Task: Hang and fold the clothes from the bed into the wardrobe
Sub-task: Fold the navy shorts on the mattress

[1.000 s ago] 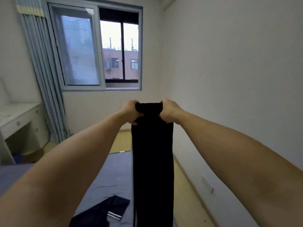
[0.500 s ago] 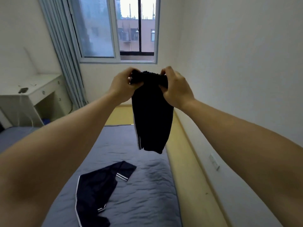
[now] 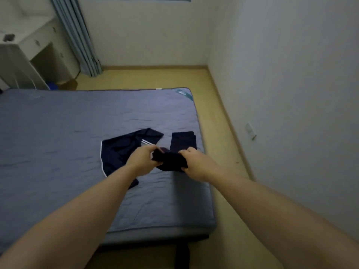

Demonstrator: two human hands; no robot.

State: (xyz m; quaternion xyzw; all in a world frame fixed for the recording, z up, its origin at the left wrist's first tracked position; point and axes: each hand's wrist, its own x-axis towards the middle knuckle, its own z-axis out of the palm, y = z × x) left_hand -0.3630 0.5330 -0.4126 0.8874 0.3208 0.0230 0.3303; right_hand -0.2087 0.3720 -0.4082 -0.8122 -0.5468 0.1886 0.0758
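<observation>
Left hand: fingers curled round one side of the bunched end of the trousers.
Right hand: grips the other side of the same end.
Trousers: black. The held end is just above the bed; the far part lies flat on it, near the right edge.
Step in hand: judged as folding, with the trousers being laid out on the bed.
Next move: calls for bringing the held end over the flat part, edges aligned, with both hands working evenly.
Navy garment: white-striped, spread on the bed just left of the trousers; not yet folded.
Wardrobe: not in view; contents unknown.
Worktop: far left, drawer fronts closed; contents hidden.
</observation>
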